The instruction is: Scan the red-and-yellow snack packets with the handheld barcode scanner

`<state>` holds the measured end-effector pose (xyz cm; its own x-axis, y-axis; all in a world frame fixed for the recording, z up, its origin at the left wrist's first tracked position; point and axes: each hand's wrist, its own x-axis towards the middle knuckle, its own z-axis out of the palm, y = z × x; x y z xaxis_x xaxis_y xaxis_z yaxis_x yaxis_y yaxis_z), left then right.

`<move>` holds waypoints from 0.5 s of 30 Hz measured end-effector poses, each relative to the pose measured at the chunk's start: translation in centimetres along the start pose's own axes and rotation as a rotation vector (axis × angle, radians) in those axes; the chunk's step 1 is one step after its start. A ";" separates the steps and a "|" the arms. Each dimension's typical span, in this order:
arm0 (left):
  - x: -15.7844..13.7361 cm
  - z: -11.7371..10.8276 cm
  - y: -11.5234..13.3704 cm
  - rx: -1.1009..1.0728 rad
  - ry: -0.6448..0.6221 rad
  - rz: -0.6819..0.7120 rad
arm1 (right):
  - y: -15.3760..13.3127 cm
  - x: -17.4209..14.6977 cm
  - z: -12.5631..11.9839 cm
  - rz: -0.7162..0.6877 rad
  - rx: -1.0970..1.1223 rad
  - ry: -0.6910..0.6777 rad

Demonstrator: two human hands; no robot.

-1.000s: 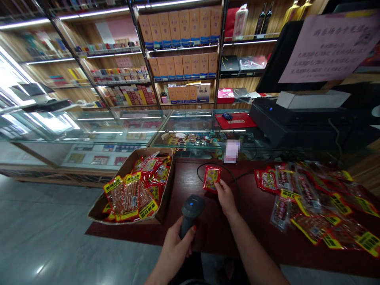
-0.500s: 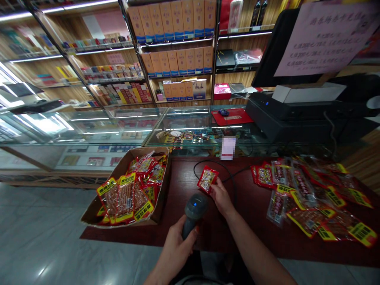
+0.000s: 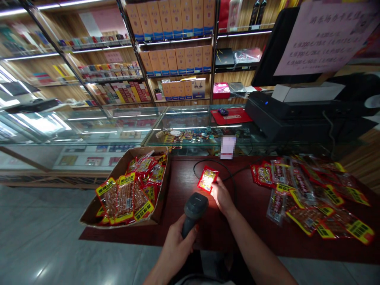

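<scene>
My left hand is wrapped round the handle of a dark grey barcode scanner, its head tilted toward the snack packet. In my right hand a small red and yellow snack packet is pinched by its right edge, just above the dark red tabletop. Bright light falls on the packet's face. To the left, a cardboard box holds several red and yellow snack packets. More snack packets lie in a loose pile on the right of the table.
A black cable loops behind the packet. Beyond the table runs a glass display counter, with a red mat and computer mouse on it. A monitor with a pink paper sign stands at the right. Shelves of boxes line the back.
The scanner's blue light no longer shows, and a bright glow now lies on the packet. Both hands have stayed in nearly the same place.
</scene>
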<state>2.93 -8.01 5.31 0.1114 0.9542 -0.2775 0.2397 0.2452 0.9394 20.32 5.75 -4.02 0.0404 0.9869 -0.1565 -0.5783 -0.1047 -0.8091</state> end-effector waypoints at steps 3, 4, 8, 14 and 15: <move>0.0 0.0 -0.1 -0.019 0.004 0.012 | -0.2 -0.1 0.3 0.028 0.041 0.004; 0.1 -0.1 -0.1 -0.020 0.005 0.016 | -0.2 -0.1 0.4 0.035 0.049 0.004; 0.3 0.0 0.0 -0.012 -0.002 0.044 | -0.5 -0.4 0.8 0.053 0.061 0.000; 0.4 0.2 0.0 -0.038 -0.007 0.042 | -0.7 -0.6 0.8 0.065 0.051 0.009; 0.3 0.2 0.0 -0.043 -0.009 0.039 | -0.7 -0.6 0.8 0.065 0.050 0.007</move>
<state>3.12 -7.70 5.22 0.1284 0.9617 -0.2421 0.1931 0.2152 0.9573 20.06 5.37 -2.86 0.0070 0.9772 -0.2122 -0.6198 -0.1623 -0.7678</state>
